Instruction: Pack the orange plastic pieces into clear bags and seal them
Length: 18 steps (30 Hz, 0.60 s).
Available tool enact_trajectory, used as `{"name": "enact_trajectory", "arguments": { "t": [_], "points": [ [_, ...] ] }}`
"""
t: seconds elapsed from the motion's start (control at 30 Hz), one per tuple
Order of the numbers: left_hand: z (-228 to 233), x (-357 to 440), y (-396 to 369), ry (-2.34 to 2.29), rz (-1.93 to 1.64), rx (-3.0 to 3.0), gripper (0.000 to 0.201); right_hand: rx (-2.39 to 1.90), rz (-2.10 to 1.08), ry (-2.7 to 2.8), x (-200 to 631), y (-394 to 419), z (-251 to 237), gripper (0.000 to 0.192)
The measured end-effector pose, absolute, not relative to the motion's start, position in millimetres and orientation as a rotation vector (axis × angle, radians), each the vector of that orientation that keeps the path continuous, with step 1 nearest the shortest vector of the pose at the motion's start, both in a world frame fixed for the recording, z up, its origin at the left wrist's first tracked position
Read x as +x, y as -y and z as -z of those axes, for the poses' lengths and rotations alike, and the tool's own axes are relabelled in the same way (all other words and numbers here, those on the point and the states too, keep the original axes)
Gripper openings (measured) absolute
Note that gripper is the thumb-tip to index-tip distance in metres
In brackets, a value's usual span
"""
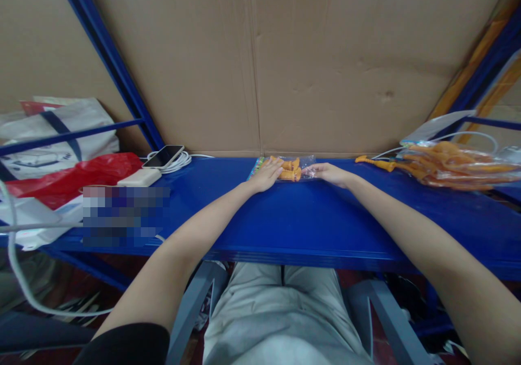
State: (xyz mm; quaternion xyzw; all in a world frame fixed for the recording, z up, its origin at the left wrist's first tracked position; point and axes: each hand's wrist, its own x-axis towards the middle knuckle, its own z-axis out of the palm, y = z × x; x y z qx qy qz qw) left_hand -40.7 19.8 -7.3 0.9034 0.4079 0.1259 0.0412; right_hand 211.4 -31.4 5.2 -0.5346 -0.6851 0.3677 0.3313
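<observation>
**At the far edge: one bag in hand, a pile waiting**

Nearest the camera, grey trousers (pixel 280 311) and a black sleeve (pixel 126 343) at the lower left. Past them, both bare forearms stretched out over the blue tabletop (pixel 285 224), meeting near its back edge.

Left hand (pixel 266 174) laid flat, fingers spread on the left end of a small clear bag (pixel 285 168) of orange pieces. Right hand (pixel 330 173) at the bag's right end, fingers closed to a narrow pinch on the plastic there; cannot tell how firm the grip is. Bag lying flat on the tabletop, just before the cardboard wall (pixel 260 61), with a strip of coloured print showing at its left end.

As a judgement of progress: one bag being worked, seemingly filled already, orange pieces bunched at its middle. Whether sealed or open, too small to tell. No clear finished stack anywhere in view, so hard to say how much is done.

To the right and well apart, a heap of orange parts (pixel 448 164) in clear plastic, one orange piece (pixel 372 162) poking out toward the bag. Probably the stock left to handle, and plenty of it.

To the left, a white charger (pixel 139 178), a phone (pixel 163 156) resting on a coiled white cable (pixel 179 163), a red plastic bag (pixel 69 178), and a white tote (pixel 52 132) behind a blue rail (pixel 69 135). Blurred patch on the tabletop's left part, contents unreadable.
</observation>
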Motion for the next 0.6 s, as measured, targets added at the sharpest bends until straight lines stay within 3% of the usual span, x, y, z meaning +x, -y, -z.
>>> {"name": "enact_trajectory", "arguments": {
  "t": [0.17, 0.43, 0.6],
  "points": [
    [7.8, -42.3, -18.9, -1.251, -0.34, 2.803, 0.064, -1.471, -0.81, 1.825, 215.7, 25.9, -11.9, 0.031],
    [3.5, -49.2, -22.4, -1.332, -0.277, 2.767, 0.064, -2.272, 0.256, 1.447, 301.6, 37.1, -15.4, 0.052],
    [6.7, -61.5, -36.9, -1.425, -0.317, 2.736, 0.066, -2.523, 0.18, 1.217, 322.7, 55.3, -11.7, 0.055]
  ]
}}
